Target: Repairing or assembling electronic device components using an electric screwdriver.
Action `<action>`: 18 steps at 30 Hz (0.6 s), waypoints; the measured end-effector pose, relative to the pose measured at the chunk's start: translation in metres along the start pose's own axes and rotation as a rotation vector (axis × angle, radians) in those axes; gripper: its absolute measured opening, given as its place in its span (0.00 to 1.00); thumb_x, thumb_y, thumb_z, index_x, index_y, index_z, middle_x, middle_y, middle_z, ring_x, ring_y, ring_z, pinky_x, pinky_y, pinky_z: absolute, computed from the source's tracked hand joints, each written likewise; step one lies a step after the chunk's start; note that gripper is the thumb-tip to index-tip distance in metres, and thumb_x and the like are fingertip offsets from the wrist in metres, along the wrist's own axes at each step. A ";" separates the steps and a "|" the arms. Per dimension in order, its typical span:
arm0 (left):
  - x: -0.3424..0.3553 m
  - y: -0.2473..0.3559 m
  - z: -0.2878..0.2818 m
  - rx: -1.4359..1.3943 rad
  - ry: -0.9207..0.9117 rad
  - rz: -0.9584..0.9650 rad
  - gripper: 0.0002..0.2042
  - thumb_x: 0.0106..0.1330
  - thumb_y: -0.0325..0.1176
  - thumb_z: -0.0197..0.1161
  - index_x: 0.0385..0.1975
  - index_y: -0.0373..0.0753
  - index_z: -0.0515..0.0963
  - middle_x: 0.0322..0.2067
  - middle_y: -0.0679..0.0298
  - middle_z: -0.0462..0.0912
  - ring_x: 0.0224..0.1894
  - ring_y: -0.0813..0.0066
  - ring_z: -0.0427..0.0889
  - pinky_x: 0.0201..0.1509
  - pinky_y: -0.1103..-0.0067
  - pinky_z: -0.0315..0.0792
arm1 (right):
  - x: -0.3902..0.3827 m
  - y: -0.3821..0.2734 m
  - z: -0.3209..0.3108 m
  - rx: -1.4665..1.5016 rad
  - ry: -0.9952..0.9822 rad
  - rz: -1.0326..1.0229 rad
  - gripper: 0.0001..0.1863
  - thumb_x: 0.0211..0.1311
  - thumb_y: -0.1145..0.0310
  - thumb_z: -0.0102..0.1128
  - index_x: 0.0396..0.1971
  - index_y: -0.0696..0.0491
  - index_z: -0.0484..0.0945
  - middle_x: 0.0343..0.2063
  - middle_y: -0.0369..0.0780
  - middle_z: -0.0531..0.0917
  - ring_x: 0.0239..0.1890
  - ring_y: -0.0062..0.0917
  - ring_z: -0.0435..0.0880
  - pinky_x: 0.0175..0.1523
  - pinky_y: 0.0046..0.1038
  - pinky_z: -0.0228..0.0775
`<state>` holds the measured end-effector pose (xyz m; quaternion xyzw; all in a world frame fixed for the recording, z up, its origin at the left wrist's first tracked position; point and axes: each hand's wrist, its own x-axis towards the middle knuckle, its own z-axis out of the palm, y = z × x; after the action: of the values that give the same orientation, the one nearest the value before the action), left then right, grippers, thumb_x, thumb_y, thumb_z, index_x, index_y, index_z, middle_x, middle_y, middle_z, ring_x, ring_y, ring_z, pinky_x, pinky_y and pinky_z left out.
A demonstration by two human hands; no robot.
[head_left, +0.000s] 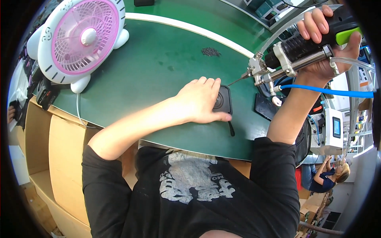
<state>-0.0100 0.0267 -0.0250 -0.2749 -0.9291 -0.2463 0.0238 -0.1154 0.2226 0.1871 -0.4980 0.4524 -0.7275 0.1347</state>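
Note:
My left hand [200,101] lies over a small black rounded-rectangular case [225,100], fingers at its far edge and thumb at its near edge, gripping it on the table. A round, ringed part shows in the middle of the case, and a short black strap [231,129] sticks out of its near end. Raised at the right, my right hand [323,43] is wrapped round a black power screwdriver [293,49] with a metal feed head and a green lever. Its thin bit points left and down, the tip at the far corner of the case; whether they touch I cannot tell.
A pile of small dark screws [210,52] lies on the green table [147,55] beyond the case. At the far left stands a white and pink fan [88,37]. A blue hose [329,92] runs right from the screwdriver. A black flat object [265,106] lies right; another person [323,176] sits beyond.

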 end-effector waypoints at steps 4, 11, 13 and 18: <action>-0.002 0.000 -0.002 0.083 -0.032 0.034 0.49 0.48 0.57 0.71 0.59 0.20 0.62 0.48 0.48 0.74 0.54 0.57 0.73 0.62 0.70 0.68 | -0.004 0.008 -0.001 0.013 0.009 0.011 0.34 0.54 0.43 0.64 0.43 0.59 0.66 0.27 0.38 0.72 0.26 0.21 0.72 0.36 0.25 0.66; -0.004 0.004 0.001 0.135 -0.053 -0.013 0.47 0.45 0.51 0.73 0.59 0.22 0.63 0.47 0.52 0.74 0.53 0.61 0.72 0.60 0.73 0.68 | -0.024 0.043 0.012 0.064 0.125 -0.110 0.32 0.54 0.43 0.64 0.43 0.57 0.67 0.28 0.36 0.73 0.27 0.20 0.72 0.39 0.23 0.63; -0.002 0.002 0.000 0.170 -0.018 -0.009 0.46 0.45 0.52 0.72 0.59 0.22 0.64 0.48 0.52 0.73 0.54 0.61 0.72 0.60 0.74 0.68 | -0.023 0.054 0.014 0.130 -0.004 -0.048 0.32 0.55 0.42 0.64 0.42 0.56 0.68 0.28 0.35 0.72 0.27 0.20 0.72 0.38 0.24 0.63; -0.002 0.002 0.008 0.196 -0.006 0.003 0.46 0.46 0.52 0.72 0.59 0.23 0.64 0.48 0.53 0.74 0.54 0.62 0.72 0.60 0.73 0.67 | -0.026 0.046 -0.007 0.047 -0.005 0.046 0.32 0.57 0.41 0.62 0.41 0.57 0.69 0.28 0.36 0.72 0.26 0.21 0.71 0.38 0.26 0.64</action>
<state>-0.0068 0.0314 -0.0315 -0.2735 -0.9483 -0.1534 0.0482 -0.1212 0.2176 0.1347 -0.4860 0.4463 -0.7333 0.1640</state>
